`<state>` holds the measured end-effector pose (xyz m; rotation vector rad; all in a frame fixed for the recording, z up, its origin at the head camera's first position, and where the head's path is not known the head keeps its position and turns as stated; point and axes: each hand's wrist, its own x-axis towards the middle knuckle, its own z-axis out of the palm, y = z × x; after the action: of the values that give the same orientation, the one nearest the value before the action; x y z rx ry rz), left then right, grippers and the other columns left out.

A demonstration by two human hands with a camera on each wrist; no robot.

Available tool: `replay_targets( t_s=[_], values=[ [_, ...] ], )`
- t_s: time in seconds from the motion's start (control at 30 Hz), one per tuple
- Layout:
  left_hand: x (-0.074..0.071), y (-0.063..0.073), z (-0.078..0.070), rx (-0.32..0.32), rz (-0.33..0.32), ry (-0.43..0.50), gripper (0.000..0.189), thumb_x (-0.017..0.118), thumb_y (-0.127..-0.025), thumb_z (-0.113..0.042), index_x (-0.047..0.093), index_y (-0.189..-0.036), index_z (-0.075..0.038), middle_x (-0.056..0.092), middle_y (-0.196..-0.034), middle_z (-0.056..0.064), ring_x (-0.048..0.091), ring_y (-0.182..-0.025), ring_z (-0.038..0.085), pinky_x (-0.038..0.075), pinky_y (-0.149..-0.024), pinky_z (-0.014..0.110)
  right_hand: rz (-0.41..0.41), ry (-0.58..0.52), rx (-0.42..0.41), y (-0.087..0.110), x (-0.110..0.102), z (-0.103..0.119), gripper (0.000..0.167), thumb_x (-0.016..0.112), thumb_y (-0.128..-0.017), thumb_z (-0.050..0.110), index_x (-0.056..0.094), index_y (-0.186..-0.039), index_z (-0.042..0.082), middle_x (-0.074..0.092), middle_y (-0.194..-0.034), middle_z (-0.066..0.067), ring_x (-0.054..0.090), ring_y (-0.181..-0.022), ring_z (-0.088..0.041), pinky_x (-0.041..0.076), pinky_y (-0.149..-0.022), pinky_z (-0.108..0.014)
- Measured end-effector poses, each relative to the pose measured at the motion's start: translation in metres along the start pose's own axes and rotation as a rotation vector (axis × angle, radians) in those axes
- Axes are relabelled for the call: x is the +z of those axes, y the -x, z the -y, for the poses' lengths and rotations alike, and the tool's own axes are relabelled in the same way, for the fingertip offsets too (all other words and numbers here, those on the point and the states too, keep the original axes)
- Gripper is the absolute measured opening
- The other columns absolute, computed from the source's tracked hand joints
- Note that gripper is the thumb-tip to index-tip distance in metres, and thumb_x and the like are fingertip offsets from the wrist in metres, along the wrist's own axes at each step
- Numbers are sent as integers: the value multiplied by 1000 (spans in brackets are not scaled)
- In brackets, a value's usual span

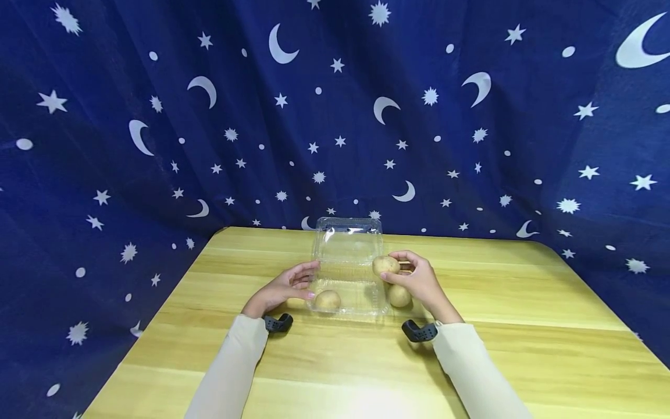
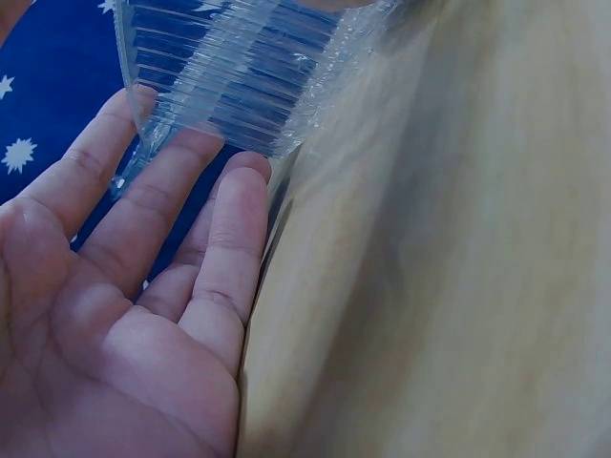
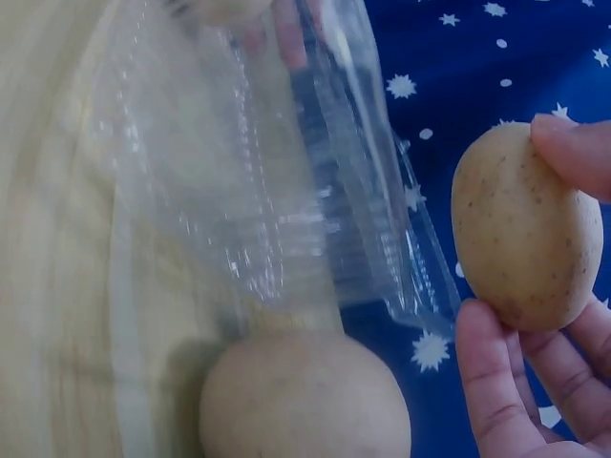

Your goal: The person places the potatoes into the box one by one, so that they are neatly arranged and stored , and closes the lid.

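Note:
A clear plastic clamshell box [image 1: 348,272] stands on the table with its lid raised at the back. One potato [image 1: 328,299] lies inside it, at the front left corner. My left hand [image 1: 287,285] is at the box's left side; in the left wrist view its extended fingers [image 2: 234,229] touch the ribbed wall. Between thumb and fingers, my right hand [image 1: 423,283] holds a second potato [image 3: 525,229] by the box's right edge, above table height. A third potato [image 1: 400,296] sits on the table just outside the box, below that hand.
The light wood table [image 1: 324,372] extends around the box on all sides. Behind and to the sides hangs a dark blue curtain [image 1: 345,116] with white moons and stars. A dark strap mount [image 1: 420,331] is worn on each wrist.

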<state>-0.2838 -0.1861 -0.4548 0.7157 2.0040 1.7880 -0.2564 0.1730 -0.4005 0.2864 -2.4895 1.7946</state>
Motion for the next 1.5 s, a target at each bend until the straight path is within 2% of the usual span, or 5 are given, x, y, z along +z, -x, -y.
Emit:
replay_targets(
  t_s=[0.4, 0.63, 0.9, 1.17, 1.5],
  values=[
    [-2, -4, 1, -10, 2, -3, 91, 80, -95, -6, 26, -169, 4, 27, -175, 25, 27, -160, 46, 24, -132, 55, 3, -38, -3, -1, 10, 6, 57, 86, -90, 5, 62, -140, -9, 65, -133, -26, 71, -105, -25, 60, -81, -20],
    [-2, -6, 0, -18, 8, -8, 90, 78, -96, -4, 25, -169, 4, 25, -175, 25, 26, -160, 45, 25, -132, 54, -3, -49, -6, -3, 15, 3, 55, 84, -90, 2, 62, -139, -10, 65, -134, -29, 72, -106, -27, 59, -83, -18],
    [-3, -5, -1, -10, -2, -4, 90, 77, -95, -2, 25, -169, 5, 27, -174, 26, 26, -160, 46, 23, -132, 54, 23, -83, 14, -7, 26, 7, 56, 82, -91, 1, 60, -141, -10, 64, -135, -27, 69, -109, -23, 58, -85, -18],
    [-3, -6, -2, -19, -7, -5, 90, 76, -95, -2, 26, -169, 4, 27, -175, 25, 27, -160, 45, 24, -132, 54, 43, -125, 46, -10, 36, 11, 58, 82, -92, 2, 59, -145, -7, 59, -143, -25, 65, -117, -26, 56, -89, -18],
    [-3, -5, -2, -24, -6, 17, 90, 77, -95, -3, 26, -169, 4, 26, -175, 24, 27, -160, 45, 24, -132, 54, 58, -147, 59, -12, 47, 11, 60, 81, -91, -2, 58, -146, -9, 56, -146, -28, 65, -116, -30, 56, -85, -16]
  ],
)
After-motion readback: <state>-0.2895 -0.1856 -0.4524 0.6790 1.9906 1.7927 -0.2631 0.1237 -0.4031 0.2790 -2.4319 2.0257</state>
